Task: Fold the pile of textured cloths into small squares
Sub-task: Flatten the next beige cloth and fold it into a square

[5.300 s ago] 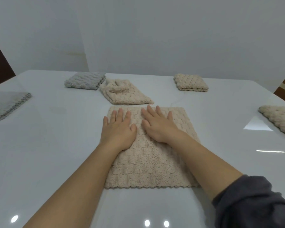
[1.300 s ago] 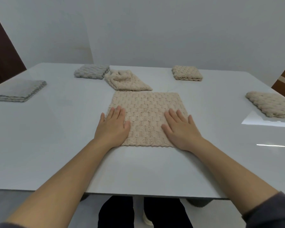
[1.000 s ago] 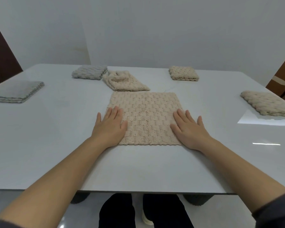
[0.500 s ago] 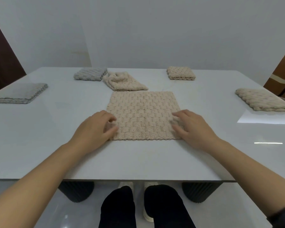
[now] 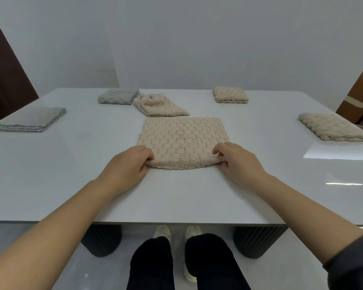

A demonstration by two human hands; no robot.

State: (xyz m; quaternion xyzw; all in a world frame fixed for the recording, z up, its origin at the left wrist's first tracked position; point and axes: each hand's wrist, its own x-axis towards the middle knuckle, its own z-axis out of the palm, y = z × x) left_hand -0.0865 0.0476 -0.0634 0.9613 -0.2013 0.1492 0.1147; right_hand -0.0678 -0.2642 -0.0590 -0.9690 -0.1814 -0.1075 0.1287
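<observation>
Beige textured cloth [image 5: 182,139] is laid at the centre of the white table [image 5: 176,195]. Its near edge is raised and rolled slightly. The near-left corner is pinched by the left hand [image 5: 128,164] and the near-right corner by the right hand [image 5: 237,162], fingers curled on the fabric. A crumpled beige cloth [image 5: 159,105] is seen just behind.

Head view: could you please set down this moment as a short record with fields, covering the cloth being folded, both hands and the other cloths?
in work: beige textured cloth, flat on the white table, near edge lifted
hands: left hand pinches its near left corner; right hand pinches its near right corner
small squares, far side: small grey square; small beige square
larger, layered: grey cloth at far left; beige cloth at right
not folded: rumpled beige cloth just beyond the one in work
</observation>
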